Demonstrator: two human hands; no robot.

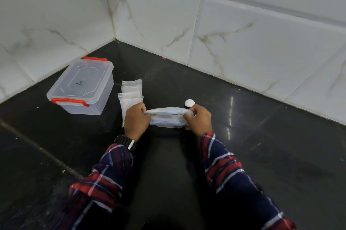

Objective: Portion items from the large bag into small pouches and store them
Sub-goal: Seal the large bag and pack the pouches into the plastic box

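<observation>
Large bag held just above the tabletop, long axis running left to right. Left hand pinching one end, right hand the other. Small pouches nearer the left (box beyond them).

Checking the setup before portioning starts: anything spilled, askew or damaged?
Nothing stands out. The clear plastic box with red latches sits closed, clear small pouches lie stacked beside it, both hands hold the large plastic bag.

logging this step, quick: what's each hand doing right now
Left hand: closed, pinching the left end of the large bag.
Right hand: closed, pinching the bag's right end.
</observation>
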